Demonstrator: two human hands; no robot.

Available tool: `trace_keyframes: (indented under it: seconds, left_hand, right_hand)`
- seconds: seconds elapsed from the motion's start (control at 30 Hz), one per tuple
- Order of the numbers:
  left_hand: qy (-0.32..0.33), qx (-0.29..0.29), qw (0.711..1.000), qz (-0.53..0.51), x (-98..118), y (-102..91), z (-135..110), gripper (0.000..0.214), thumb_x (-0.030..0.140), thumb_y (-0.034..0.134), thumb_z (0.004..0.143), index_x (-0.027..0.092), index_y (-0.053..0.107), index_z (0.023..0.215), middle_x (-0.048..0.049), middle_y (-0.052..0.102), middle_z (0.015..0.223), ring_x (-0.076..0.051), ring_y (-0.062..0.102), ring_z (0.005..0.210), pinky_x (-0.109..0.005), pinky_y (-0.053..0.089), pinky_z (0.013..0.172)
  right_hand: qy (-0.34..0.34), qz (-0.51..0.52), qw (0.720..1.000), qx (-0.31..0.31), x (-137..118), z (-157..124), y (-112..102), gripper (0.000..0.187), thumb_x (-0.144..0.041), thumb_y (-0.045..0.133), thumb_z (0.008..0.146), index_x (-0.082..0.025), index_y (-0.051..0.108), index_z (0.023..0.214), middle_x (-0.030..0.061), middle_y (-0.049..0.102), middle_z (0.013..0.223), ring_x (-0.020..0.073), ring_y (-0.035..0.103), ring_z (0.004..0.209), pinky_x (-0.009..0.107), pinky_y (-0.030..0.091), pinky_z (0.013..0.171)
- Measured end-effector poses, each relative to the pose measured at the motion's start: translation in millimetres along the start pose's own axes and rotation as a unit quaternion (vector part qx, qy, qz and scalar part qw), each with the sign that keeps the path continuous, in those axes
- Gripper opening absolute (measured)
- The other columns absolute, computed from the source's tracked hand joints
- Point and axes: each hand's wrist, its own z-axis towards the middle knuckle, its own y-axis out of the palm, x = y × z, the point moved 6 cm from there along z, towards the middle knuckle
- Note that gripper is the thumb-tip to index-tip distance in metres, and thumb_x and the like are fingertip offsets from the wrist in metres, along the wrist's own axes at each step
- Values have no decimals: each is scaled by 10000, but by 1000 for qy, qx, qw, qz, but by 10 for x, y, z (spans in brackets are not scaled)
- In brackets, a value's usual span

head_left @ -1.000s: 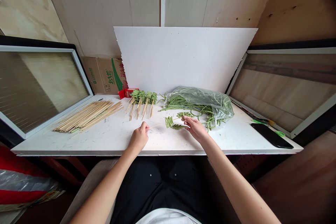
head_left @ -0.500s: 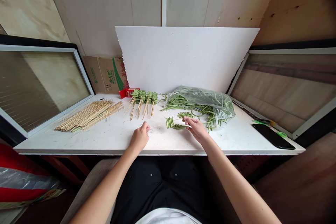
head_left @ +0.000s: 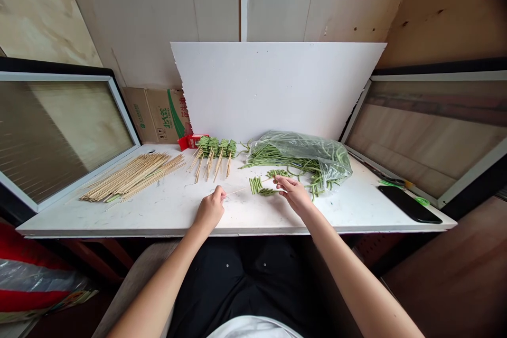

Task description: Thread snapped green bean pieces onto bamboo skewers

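My left hand (head_left: 209,208) rests on the white table (head_left: 166,211) and pinches a thin bamboo skewer (head_left: 235,190) whose tip points right. My right hand (head_left: 293,194) is closed in a pinch on a short green bean piece among the cut bean pieces (head_left: 256,185) lying between the two hands. More cut pieces (head_left: 279,173) lie just beyond my right hand. Behind them a clear plastic bag of long green beans (head_left: 301,157) lies open toward me.
A pile of bare bamboo skewers (head_left: 132,175) lies at the left. Several finished bean skewers (head_left: 214,151) lie at the back by a red packet (head_left: 190,140). A black phone (head_left: 409,203) and green-handled scissors (head_left: 396,184) lie at the right. A white board (head_left: 273,87) and cardboard box (head_left: 158,113) stand behind.
My right hand shifted slightly over the cut beans and back. My left hand has kept its hold on the skewer in place.
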Motion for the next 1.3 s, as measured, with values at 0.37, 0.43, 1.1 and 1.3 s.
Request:
trace_keyframes:
  seconds: [0.37,0.43,1.1,1.3]
  left_hand:
    - [17,-18,999,-36,42,29,1,337,-63,436,852,240,523,970,-64,767,944,-222,759,1003,-274,559,734]
    - [17,-20,999,-36,37,49,0,341,-63,438,850,241,528,974,-62,768,932,-219,760,998,-276,568,746]
    - [-39,50,997,-43,-1,-69,28,191,57,494,905,238,528,958,-61,743,882,-242,743,855,-295,529,697]
    - [-31,43,997,-56,-24,-26,22,205,48,484,907,237,532,974,-64,750,915,-243,747,913,-289,522,705]
  right_hand:
    - [-28,-11,998,57,4,12,-38,402,-578,832,700,-235,807,908,87,733,1015,227,616,910,279,430,622]
    - [-30,-12,997,66,57,13,-6,414,-589,834,689,-236,809,904,91,741,1014,245,629,927,291,433,617]
    - [-130,-223,966,-1,10,9,104,233,-403,753,783,-257,798,958,89,766,959,288,638,912,417,464,833]
    - [-263,-440,856,-59,-76,-18,86,110,-206,766,781,-282,796,855,90,744,860,343,551,983,467,416,889]
